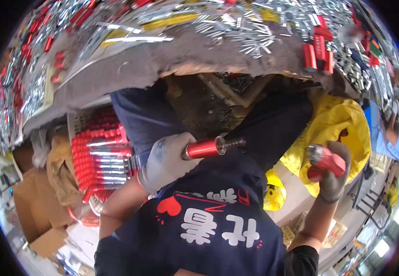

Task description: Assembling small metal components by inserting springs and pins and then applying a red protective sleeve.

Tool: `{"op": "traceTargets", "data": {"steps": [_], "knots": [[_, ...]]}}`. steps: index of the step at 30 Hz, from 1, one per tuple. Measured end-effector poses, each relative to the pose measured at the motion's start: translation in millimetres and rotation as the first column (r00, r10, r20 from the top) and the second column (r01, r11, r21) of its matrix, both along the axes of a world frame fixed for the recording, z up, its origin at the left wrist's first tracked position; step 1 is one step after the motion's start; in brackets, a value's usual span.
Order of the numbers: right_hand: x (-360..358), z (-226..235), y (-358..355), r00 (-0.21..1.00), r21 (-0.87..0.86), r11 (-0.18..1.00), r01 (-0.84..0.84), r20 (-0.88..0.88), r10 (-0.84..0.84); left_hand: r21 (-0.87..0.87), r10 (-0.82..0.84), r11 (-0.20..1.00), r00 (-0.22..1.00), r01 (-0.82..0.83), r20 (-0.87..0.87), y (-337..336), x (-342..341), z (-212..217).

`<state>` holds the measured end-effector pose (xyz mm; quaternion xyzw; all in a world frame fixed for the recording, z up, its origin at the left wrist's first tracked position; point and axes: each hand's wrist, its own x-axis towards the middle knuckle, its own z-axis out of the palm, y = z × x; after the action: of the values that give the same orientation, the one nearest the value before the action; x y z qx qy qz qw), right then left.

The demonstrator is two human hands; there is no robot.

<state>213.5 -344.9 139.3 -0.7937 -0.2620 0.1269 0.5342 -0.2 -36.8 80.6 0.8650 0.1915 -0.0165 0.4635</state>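
A brown cardboard box [29,207] is sitting far left beside a basket of red cylinders [99,158]. The gloved left hand [165,161] is gripping a red metal cylinder with a dark tip [208,148]. The gloved right hand [333,179] is clutching a partly hidden red piece [324,162] before a yellow plastic bag [342,124].

Your single head-worn fisheye looks steeply down, close over your lap; the worn brown workbench [130,69] arcs along the top, its near edge bending toward the rim.
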Motion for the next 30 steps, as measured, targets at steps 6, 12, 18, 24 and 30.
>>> {"op": "traceTargets", "data": {"steps": [6,12,18,24,30], "knots": [[-11.5,12.3,143.7,0.619,-0.272,0.629,-0.728,0.133,0.774,0.038,-0.061,0.997,0.995,0.064,-0.079,15.9,-34.5,9.6],[-26.2,26.1,203.5,0.117,-0.482,0.412,-0.773,0.530,0.840,-0.521,-0.267,0.844,0.942,0.127,-0.202,38.6,-51.9,19.3],[-46.8,51.2,219.0,-0.053,-0.452,0.404,-0.796,0.716,0.696,-0.677,-0.502,0.681,0.852,0.280,-0.152,56.4,-51.5,21.8],[-43.7,48.1,248.1,-0.281,-0.350,0.149,-0.925,0.893,0.351,-0.749,-0.578,0.526,0.815,0.403,0.033,59.7,-50.0,25.0],[-39.8,53.7,226.6,-0.158,-0.473,0.319,-0.822,0.726,0.669,-0.408,-0.373,0.873,0.904,0.266,-0.210,56.1,-50.4,53.4]]}}
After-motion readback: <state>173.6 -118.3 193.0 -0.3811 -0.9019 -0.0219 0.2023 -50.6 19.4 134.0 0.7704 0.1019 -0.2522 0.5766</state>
